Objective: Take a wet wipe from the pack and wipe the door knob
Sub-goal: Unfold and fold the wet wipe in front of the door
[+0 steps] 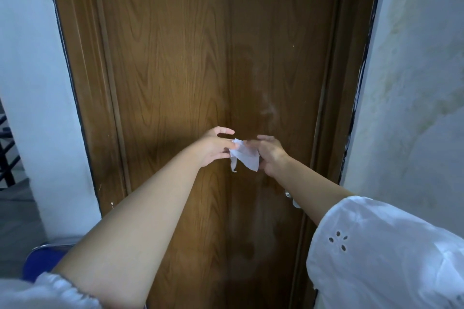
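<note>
A crumpled white wet wipe (244,155) hangs between both hands in front of the brown wooden door (175,70). My left hand (216,145) pinches the wipe's left edge. The wipe's right side is held by my right hand (270,155). Lower right, the silver door knob (291,197) peeks out from behind my right forearm, mostly hidden. The wipe is well above the knob and apart from it. No wipe pack is in view.
White walls (414,83) flank the door frame on both sides. A blue chair seat (42,261) with a metal rim stands at the lower left. A dark railing (6,148) shows at the far left edge.
</note>
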`<state>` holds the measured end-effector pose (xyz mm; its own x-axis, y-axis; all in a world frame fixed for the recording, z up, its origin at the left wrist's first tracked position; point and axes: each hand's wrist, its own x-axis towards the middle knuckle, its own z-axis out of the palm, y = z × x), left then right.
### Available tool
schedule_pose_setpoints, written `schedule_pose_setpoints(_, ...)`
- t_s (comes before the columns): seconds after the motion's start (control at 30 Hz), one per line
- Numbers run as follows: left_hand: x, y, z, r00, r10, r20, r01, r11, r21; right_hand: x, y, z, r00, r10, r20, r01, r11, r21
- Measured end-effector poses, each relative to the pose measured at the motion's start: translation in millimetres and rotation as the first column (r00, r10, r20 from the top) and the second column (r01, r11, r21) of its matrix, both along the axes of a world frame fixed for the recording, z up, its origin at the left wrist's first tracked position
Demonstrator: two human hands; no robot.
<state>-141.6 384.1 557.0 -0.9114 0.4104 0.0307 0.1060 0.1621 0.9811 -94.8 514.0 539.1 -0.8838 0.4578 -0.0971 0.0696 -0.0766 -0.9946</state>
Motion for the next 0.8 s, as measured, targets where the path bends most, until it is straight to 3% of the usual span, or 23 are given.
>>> schedule_pose_setpoints(0.4, 8, -11, 4, 0.997, 0.016, 0.081, -0.025, 0.993, 0.119, 12, 2, 8, 0.994, -0.094, -0.056, 0.093, 0.995, -0.024)
schedule_pose_setpoints(0.6, 15, -12, 4, 0.99, 0.021, 0.139, -0.046, 0.983, 0.176, 19, 3, 8, 0.993, 0.049, -0.11, -0.047, 0.999, 0.016)
schedule_pose_setpoints(0.8, 17, -16, 1, 0.989, 0.126, 0.077, -0.137, 0.976, 0.169, 25, 6, 10, 0.988, 0.084, -0.128, -0.072, 0.992, 0.101)
